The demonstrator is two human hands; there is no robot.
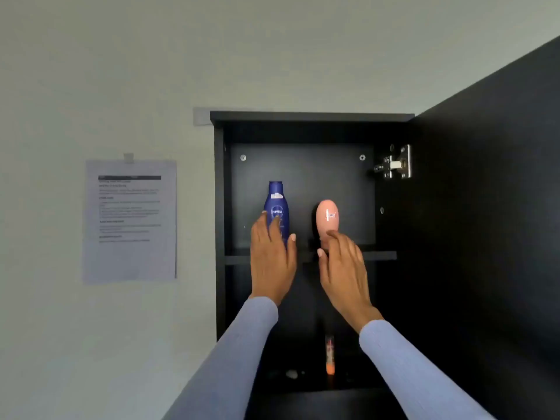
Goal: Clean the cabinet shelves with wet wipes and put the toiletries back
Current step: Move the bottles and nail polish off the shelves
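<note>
A pale wall (121, 71) is carrying a taped paper notice (130, 221) beside a black cabinet (219, 207) whose door (485, 207) is standing open. On the upper shelf (378, 255) a dark blue Nivea bottle (276, 204) is standing upright, cap up, with a glossy pink egg-shaped bottle (327, 218) upright beside it, apart. The left hand (271, 262) is resting relaxed fingers against the blue bottle; the right hand (342, 268) is touching the pink bottle's base with loosely spread fingers. Below, an orange-tipped tube (330, 354) is standing in the lower compartment.
</note>
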